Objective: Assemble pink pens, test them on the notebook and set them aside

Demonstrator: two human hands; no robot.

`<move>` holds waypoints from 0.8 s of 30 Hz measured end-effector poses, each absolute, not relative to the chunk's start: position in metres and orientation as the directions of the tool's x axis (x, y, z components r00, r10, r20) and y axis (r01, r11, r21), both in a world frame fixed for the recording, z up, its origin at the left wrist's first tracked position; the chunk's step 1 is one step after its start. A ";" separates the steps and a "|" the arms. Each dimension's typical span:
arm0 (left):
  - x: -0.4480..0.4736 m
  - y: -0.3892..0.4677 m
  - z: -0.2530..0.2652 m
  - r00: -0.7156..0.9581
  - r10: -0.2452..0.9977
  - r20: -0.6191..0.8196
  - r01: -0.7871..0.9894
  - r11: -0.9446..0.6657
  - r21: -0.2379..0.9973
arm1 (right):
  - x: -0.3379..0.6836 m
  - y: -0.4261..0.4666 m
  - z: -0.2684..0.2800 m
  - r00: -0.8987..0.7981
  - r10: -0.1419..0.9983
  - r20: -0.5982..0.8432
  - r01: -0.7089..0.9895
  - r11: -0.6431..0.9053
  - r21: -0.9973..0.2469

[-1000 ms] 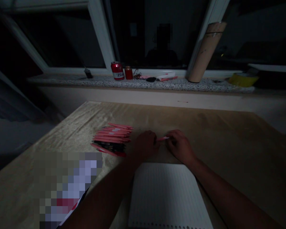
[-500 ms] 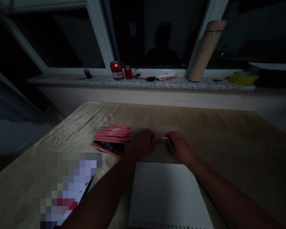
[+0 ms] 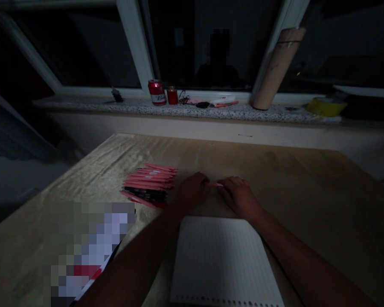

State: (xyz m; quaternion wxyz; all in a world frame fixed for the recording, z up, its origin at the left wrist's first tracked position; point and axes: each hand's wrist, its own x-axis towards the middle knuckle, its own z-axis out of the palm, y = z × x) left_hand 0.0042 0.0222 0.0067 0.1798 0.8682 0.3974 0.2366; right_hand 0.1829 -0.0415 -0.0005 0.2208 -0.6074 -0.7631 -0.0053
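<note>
Between my two hands lies a pink pen (image 3: 213, 184), roughly level and pointing left to right just above the table. My left hand (image 3: 195, 188) is closed on its left end, and my right hand (image 3: 237, 191) is closed on its right end. Only a short middle stretch of the pen shows; the fingertips are partly hidden in the dim light. Left of my left hand is a pile of pink pens (image 3: 152, 177), with several black pens (image 3: 147, 194) along its near side. A lined spiral notebook (image 3: 225, 260) lies open below my hands, between my forearms.
A blurred-out white and red item (image 3: 99, 247) lies on the cloth-covered table (image 3: 291, 179) at the left. On the windowsill (image 3: 179, 110) stand a red can (image 3: 156, 92), a small red jar (image 3: 172, 95), a tall cardboard tube (image 3: 278, 68) and a roll of yellow tape (image 3: 326, 106).
My right hand has shifted slightly left along the pen, so less of the pen shows between my hands. My left hand stays nearly in place. The view has tilted a little.
</note>
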 end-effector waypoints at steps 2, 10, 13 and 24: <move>0.004 0.023 0.006 0.537 0.795 0.282 0.593 -0.594 0.543 | 0.182 -0.042 -0.001 -0.163 0.928 0.335 0.929 0.259 -0.263; 0.004 0.024 0.006 0.518 0.810 0.275 0.561 -0.565 0.605 | 0.181 -0.040 -0.001 -0.167 0.931 0.325 0.925 0.262 -0.275; 0.004 0.023 0.008 0.523 0.817 0.243 0.577 -0.549 0.604 | 0.181 -0.041 0.001 -0.194 0.927 0.319 0.912 0.291 -0.290; 0.005 0.026 0.005 0.495 0.832 0.250 0.678 -0.549 0.489 | 0.181 -0.041 0.000 -0.185 0.927 0.326 0.950 0.254 -0.183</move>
